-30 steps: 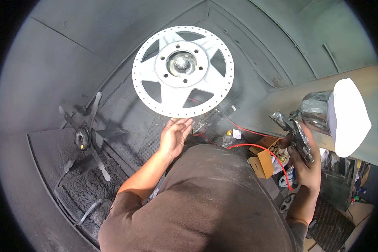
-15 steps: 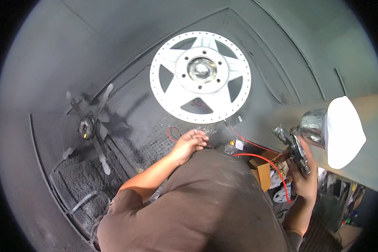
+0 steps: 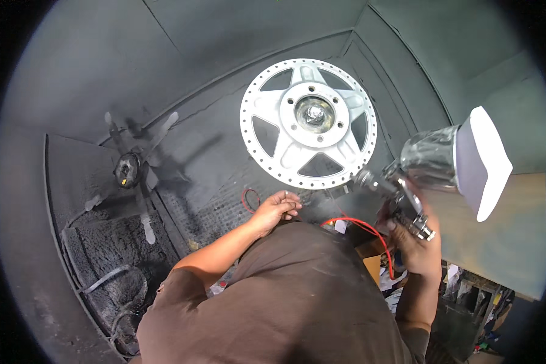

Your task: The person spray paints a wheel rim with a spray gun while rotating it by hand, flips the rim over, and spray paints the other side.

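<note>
spray gun [image 3: 406,194] gripped in right hand [image 3: 415,242]; left hand [image 3: 275,209] loosely curled, empty, below wheel [image 3: 309,121].

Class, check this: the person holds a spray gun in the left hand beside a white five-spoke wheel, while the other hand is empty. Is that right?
Not quite. In the head view the spray gun is in the right hand, not the left. The left hand is the empty one, below the white five-spoke wheel.

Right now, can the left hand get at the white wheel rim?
Probably yes: the left hand hangs open just below the white wheel rim, with nothing between them.
</note>
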Available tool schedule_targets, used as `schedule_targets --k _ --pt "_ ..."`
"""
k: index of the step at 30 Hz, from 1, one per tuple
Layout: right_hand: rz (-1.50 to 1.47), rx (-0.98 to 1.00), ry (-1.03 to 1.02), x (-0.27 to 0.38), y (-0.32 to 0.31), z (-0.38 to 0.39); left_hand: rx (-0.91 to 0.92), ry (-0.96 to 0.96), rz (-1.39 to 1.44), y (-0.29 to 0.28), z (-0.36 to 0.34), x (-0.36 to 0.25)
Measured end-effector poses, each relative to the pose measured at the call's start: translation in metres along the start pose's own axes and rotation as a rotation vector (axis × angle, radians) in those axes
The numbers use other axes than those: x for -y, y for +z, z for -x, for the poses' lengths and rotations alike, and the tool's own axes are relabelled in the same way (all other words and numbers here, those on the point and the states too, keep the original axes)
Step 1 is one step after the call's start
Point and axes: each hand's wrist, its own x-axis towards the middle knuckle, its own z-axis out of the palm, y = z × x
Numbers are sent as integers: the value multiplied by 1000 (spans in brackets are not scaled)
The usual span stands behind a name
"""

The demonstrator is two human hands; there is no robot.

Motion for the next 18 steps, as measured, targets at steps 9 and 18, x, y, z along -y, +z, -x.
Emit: schedule_targets --k 9,18 --pt "130 -392 -85 -9 -36 18 -48 -8 -118 -1 6 22" --pt "52 -231 73 -138 -101 103 -66 190 -299 56 1 74"
